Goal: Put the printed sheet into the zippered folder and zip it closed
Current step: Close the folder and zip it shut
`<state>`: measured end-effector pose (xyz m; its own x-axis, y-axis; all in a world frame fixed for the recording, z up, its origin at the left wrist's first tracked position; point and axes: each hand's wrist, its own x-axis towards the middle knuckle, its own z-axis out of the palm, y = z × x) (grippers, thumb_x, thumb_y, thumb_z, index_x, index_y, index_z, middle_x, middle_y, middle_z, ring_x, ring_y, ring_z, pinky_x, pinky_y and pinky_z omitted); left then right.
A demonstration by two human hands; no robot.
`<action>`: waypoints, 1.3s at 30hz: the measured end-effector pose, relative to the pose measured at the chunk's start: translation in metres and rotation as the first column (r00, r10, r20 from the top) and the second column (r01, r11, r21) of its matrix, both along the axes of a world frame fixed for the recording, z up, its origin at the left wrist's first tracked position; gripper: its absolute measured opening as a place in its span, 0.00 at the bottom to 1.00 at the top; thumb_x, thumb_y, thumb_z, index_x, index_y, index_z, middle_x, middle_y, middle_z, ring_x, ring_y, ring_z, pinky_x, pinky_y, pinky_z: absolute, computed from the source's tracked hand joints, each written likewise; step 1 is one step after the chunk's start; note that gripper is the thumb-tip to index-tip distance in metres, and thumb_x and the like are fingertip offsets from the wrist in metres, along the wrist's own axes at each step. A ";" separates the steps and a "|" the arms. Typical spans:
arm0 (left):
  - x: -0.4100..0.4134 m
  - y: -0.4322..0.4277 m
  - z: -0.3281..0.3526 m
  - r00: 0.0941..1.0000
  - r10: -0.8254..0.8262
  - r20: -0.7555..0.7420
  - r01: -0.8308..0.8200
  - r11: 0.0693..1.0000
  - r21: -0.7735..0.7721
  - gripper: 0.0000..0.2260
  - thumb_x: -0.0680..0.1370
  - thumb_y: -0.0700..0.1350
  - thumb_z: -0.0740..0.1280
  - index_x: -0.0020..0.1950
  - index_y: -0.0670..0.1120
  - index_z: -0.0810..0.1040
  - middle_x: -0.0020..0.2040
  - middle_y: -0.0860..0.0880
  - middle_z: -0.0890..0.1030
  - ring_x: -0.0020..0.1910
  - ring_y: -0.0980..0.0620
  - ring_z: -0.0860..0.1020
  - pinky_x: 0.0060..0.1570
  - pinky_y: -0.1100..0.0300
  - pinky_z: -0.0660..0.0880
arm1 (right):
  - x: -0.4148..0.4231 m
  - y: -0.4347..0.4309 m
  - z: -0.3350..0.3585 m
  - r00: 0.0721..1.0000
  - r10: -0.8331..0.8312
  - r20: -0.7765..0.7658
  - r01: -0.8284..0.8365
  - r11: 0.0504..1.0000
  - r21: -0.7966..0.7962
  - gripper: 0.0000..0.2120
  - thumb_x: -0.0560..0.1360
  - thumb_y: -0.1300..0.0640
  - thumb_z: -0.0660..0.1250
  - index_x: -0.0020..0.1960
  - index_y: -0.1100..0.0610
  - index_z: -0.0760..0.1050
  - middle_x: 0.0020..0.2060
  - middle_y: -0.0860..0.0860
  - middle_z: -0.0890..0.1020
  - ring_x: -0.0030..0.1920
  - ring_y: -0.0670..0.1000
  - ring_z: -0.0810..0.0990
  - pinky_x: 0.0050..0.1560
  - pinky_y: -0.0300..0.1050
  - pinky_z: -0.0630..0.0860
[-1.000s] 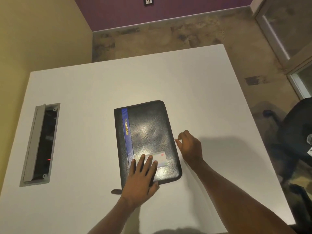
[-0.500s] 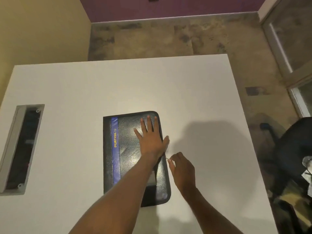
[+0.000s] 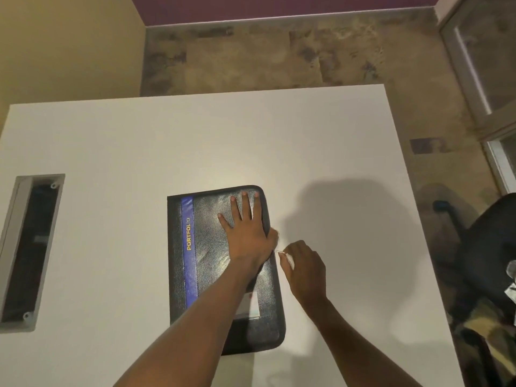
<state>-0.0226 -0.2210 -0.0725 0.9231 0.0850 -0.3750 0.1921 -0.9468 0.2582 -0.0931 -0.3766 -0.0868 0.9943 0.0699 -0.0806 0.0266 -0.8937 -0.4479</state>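
Folder (image 3: 212, 263) laid flat on table (image 3: 111, 152), pressed w/ left hand (image 3: 245, 224), fingers spread on its far part; zip pull (image 3: 280, 252) pinched by right hand (image 3: 304, 265) at folder's right edge

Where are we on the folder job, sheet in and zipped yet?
Looks done: the folder lies shut on the table, and no loose sheet shows, so it is probably inside. In hand: the left hand presses flat on the cover while the right hand pinches a small metal pull at the folder's right edge. Left: running the zip to its end; how far it has closed cannot be read.
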 end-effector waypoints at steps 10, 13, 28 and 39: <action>-0.002 -0.001 0.001 0.999 -0.011 0.042 0.011 1.000 0.004 0.39 0.80 0.61 0.55 0.86 0.50 0.44 0.87 0.44 0.42 0.85 0.37 0.39 0.77 0.26 0.43 | 0.102 0.017 -0.001 0.999 0.051 0.016 -0.052 0.997 0.052 0.07 0.82 0.49 0.65 0.48 0.51 0.76 0.46 0.48 0.79 0.43 0.55 0.80 0.46 0.52 0.76; -0.003 -0.002 0.000 0.999 -0.011 0.045 0.011 1.000 -0.006 0.40 0.79 0.59 0.58 0.86 0.49 0.45 0.87 0.43 0.44 0.85 0.36 0.41 0.77 0.25 0.44 | 0.137 0.024 0.000 0.997 0.075 0.035 -0.076 0.996 0.053 0.06 0.80 0.50 0.67 0.48 0.51 0.78 0.47 0.48 0.80 0.42 0.54 0.79 0.45 0.49 0.76; 0.000 -0.006 -0.007 0.999 0.001 0.045 -0.002 1.000 0.024 0.42 0.73 0.55 0.64 0.85 0.45 0.55 0.86 0.41 0.55 0.84 0.34 0.51 0.74 0.22 0.49 | 0.248 0.066 0.014 0.792 0.598 -0.122 -0.594 0.801 0.072 0.04 0.79 0.52 0.70 0.48 0.51 0.83 0.50 0.49 0.80 0.44 0.56 0.80 0.48 0.51 0.76; 0.026 0.034 0.004 0.982 0.123 0.145 -0.117 0.992 -0.046 0.35 0.81 0.59 0.58 0.85 0.45 0.54 0.86 0.43 0.55 0.85 0.41 0.52 0.78 0.29 0.54 | 0.259 0.065 0.017 0.721 0.672 -0.169 -0.671 0.738 0.070 0.04 0.80 0.50 0.67 0.48 0.48 0.79 0.49 0.45 0.79 0.43 0.52 0.79 0.44 0.49 0.75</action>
<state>0.0034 -0.1866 -0.0683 0.9523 0.1870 -0.2410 0.2611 -0.9084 0.3267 0.1662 -0.3113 -0.0701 0.6562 0.7147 -0.2421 0.5424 -0.6698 -0.5072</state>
